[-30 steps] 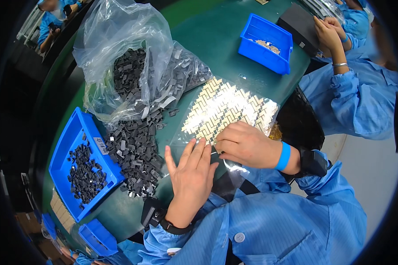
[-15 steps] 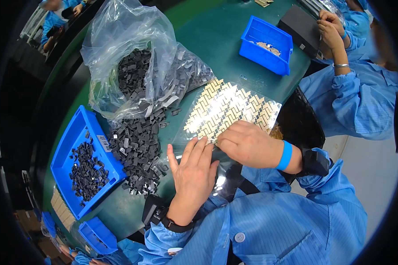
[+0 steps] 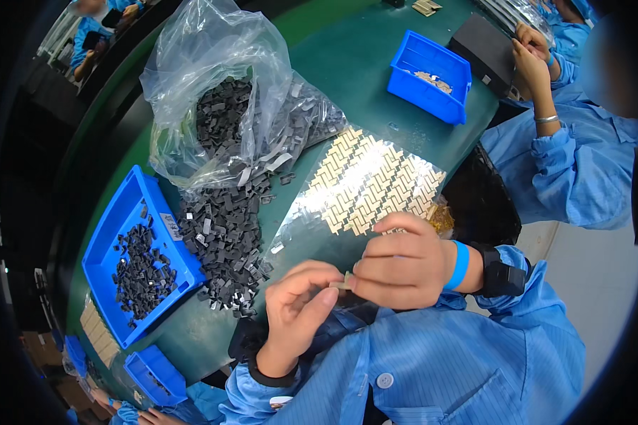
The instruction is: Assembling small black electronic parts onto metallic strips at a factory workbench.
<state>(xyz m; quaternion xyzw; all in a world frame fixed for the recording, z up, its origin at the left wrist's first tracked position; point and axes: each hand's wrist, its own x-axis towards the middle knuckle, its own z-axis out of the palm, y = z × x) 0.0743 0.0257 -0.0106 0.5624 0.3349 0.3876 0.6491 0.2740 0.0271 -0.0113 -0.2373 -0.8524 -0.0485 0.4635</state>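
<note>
A small pale tan piece (image 3: 342, 285) sits between the fingertips of my two hands, close to my body. My left hand (image 3: 294, 308) pinches it with thumb and forefinger. From the other side my right hand (image 3: 404, 265) closes on it, fingers curled; part of the piece is hidden there. Beyond my hands lies a clear sheet (image 3: 290, 227) bearing rows of tan stickers (image 3: 376, 184) in a zigzag pattern. To the left of the sheet, small black rectangular blocks (image 3: 223, 241) are heaped loose on the green table (image 3: 340, 53).
An open clear plastic bag (image 3: 213, 42) spills black blocks onto the table. At left a blue tray (image 3: 96, 258) holds more blocks, with a smaller blue bin (image 3: 142, 365) below. A blue bin (image 3: 411, 88) with tan scraps stands at the far right, near a co-worker's arm (image 3: 539, 78).
Both hands have come off the sheet and back toward my body, and a small tan piece now shows between their fingertips. The sheet's near rows are uncovered.
</note>
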